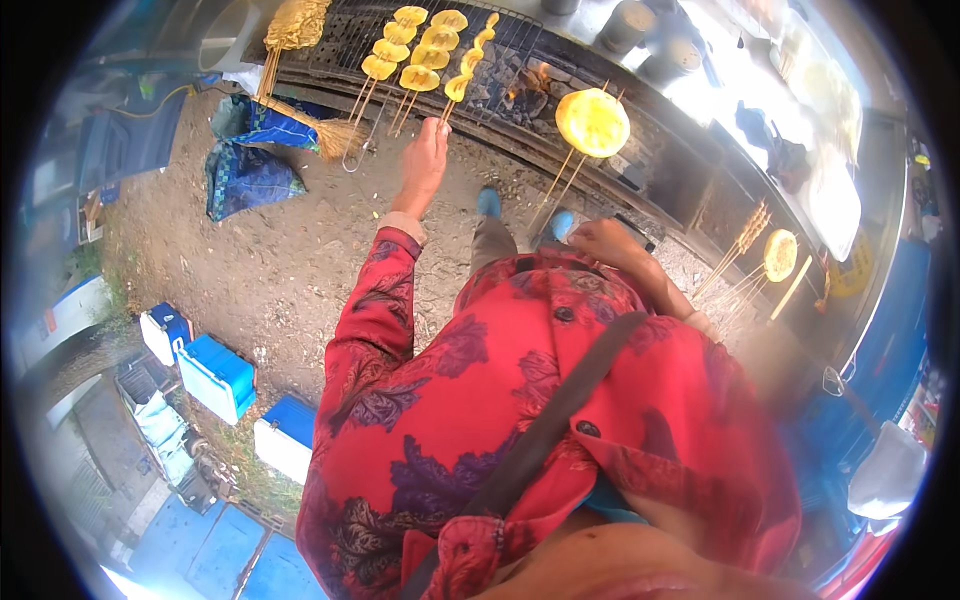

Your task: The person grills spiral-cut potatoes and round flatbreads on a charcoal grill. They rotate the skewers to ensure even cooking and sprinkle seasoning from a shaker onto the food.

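At the near edge of the charcoal grill [490,120], my left hand [427,165] pinches the lower end of the skewer of yellow slices [470,65]. To its left, two more skewers of yellow slices [428,55] lie over the grate, sticks toward me. My right hand [607,243] is at my waist, its fingers curled; whether anything is in them is hidden. Beyond it, a round yellow flatbread [592,122] on two sticks lies over the grill, apart from both hands.
Flames [540,76] rise among the coals. A straw broom [335,137] and blue sacks [245,165] sit left of the grill. More skewers [745,235] and a smaller round flatbread [780,255] are at the right. Blue-and-white coolers [217,377] stand on the dirt ground.
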Motion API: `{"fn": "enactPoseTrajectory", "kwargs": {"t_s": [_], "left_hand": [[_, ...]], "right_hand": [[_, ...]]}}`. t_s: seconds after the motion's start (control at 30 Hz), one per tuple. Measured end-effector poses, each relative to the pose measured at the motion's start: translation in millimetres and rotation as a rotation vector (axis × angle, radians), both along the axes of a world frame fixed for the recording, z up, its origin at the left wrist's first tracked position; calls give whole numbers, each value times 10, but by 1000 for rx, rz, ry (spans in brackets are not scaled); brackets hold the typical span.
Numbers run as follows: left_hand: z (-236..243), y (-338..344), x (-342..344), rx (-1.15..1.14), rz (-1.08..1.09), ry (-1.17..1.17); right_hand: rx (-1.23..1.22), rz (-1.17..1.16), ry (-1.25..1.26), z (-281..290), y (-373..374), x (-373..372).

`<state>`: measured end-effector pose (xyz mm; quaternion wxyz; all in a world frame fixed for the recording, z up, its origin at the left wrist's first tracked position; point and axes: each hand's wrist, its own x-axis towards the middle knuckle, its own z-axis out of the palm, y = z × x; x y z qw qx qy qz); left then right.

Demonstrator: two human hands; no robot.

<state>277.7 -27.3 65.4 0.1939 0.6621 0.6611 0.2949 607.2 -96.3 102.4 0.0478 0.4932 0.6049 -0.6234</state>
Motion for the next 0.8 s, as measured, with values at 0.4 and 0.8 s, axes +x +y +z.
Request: {"fn": "enactPoseTrajectory", "kwargs": {"t_s": [0.4,0.8], "left_hand": [[-11,22,-271,-3,-21,160],[114,326,-584,-268,59,457]], "right_hand": [[-35,-76,-32,-8,-36,-11],[-207,-142,16,-192,4,-306]]}}
